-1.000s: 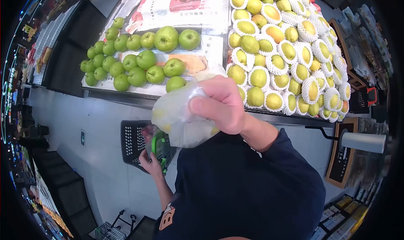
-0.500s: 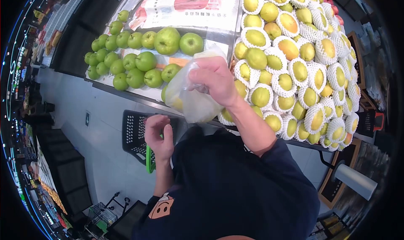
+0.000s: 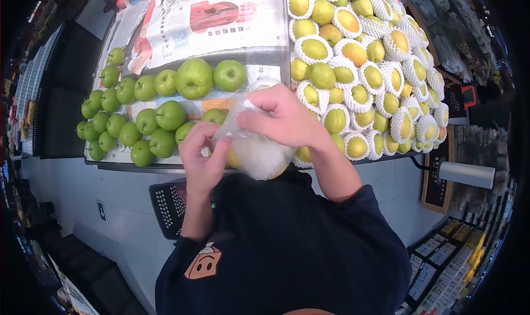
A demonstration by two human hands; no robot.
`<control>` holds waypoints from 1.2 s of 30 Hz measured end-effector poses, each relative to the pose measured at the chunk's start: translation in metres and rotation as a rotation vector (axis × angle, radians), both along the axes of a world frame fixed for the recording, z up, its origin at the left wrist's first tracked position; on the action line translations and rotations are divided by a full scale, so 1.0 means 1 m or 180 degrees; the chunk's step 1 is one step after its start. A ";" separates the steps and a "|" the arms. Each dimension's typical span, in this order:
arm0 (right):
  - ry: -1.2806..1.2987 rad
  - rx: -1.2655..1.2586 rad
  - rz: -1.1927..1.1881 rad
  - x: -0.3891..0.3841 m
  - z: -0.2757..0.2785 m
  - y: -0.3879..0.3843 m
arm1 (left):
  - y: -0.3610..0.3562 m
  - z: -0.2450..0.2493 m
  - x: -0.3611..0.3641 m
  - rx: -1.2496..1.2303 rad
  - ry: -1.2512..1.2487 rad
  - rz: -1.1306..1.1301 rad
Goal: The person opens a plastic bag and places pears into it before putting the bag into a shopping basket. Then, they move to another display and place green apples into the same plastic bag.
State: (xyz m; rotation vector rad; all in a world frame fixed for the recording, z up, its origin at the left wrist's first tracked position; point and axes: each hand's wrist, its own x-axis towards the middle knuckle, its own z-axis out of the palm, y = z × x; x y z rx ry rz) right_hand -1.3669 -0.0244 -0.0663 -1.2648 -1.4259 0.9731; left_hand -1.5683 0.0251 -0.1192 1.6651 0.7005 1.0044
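Note:
A clear plastic bag (image 3: 264, 156) with yellowish fruit inside hangs in front of my chest at the stand's near edge. My right hand (image 3: 287, 119) is closed around the gathered top of the bag. At the bag's left side, my left hand (image 3: 201, 154) pinches the plastic between thumb and fingers. The exact kind of fruit in the bag is blurred by the plastic. Green apples (image 3: 170, 115) lie in rows just beyond and left of my left hand. To the right of my right hand are yellow-green pears (image 3: 322, 75), many in white foam nets.
Newspaper sheets (image 3: 210, 17) line the stand behind the apples. Below the stand's front edge, a dark shopping basket (image 3: 165, 207) is at my left. A roll of plastic bags (image 3: 466, 174) sticks out at the right, beside a framed sign (image 3: 439, 185).
My left hand has risen from above the basket and taken hold of the bag's left side. My right hand still grips the bag's top. The view has shifted.

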 end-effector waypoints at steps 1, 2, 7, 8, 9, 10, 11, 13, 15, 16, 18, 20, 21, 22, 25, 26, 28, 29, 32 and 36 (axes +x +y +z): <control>-0.0016 -0.0186 -0.0138 0.001 0.008 -0.006 | 0.009 -0.004 -0.004 -0.0122 -0.0156 -0.0132; -0.0028 -0.0377 -0.0282 0.002 0.012 -0.012 | 0.018 -0.009 -0.009 -0.0106 -0.0284 -0.0241; 0.0679 -0.0060 -0.1399 0.003 0.012 -0.053 | 0.040 -0.015 -0.023 -0.0601 -0.0578 -0.0439; 0.0756 -0.0001 -0.1605 0.001 0.011 -0.060 | 0.043 -0.016 -0.025 -0.0662 -0.0616 -0.0473; 0.0602 0.0034 -0.1837 -0.004 0.011 -0.063 | 0.047 -0.016 -0.027 -0.0718 -0.0644 -0.0515; 0.0459 0.0075 -0.2076 -0.010 0.011 -0.066 | 0.050 -0.014 -0.027 -0.0544 -0.0730 -0.0506; 0.0328 0.0114 -0.2325 -0.016 0.012 -0.069 | 0.053 -0.011 -0.027 -0.0372 -0.0798 -0.0507; -0.0198 -0.0100 -0.2527 -0.018 0.018 -0.078 | 0.058 -0.004 -0.030 -0.0189 -0.0924 -0.0545; -0.0781 -0.0180 -0.2733 -0.018 0.023 -0.085 | 0.061 0.002 -0.036 -0.0174 -0.1041 -0.0606; -0.0908 -0.0133 -0.2784 -0.016 0.026 -0.088 | 0.061 0.006 -0.038 -0.0182 -0.1082 -0.0718; -0.0962 0.0244 -0.3222 -0.021 0.033 -0.085 | 0.060 0.011 -0.042 -0.0169 -0.1159 -0.0924; -0.0851 0.0928 -0.3500 -0.028 0.042 -0.077 | 0.060 0.010 -0.040 0.0075 -0.1140 -0.0672; -0.0650 0.1575 -0.3365 -0.028 0.037 -0.079 | 0.059 0.010 -0.037 0.0198 -0.1139 -0.0541; -0.0529 0.2005 -0.3089 -0.034 0.037 -0.077 | 0.058 0.015 -0.035 0.0153 -0.0966 -0.0451; -0.0637 0.2238 -0.1634 -0.054 0.031 -0.075 | 0.052 0.032 -0.031 0.0046 -0.0566 -0.0305; -0.1039 0.2064 -0.1192 -0.055 0.033 -0.065 | 0.048 0.036 -0.028 0.0040 -0.0525 -0.0330; -0.1726 0.1639 -0.0888 -0.052 0.034 -0.048 | 0.043 0.039 -0.027 0.0145 -0.0595 -0.0537; -0.2016 0.1388 -0.1024 -0.050 0.031 -0.045 | 0.040 0.039 -0.029 0.0254 -0.0710 -0.0719; -0.2473 0.0662 -0.1453 -0.032 0.030 -0.038 | 0.035 0.041 -0.035 0.0644 -0.0668 -0.0851; -0.3073 -0.0479 -0.1042 -0.009 0.027 -0.051 | 0.035 0.056 -0.029 0.1286 -0.0482 0.0132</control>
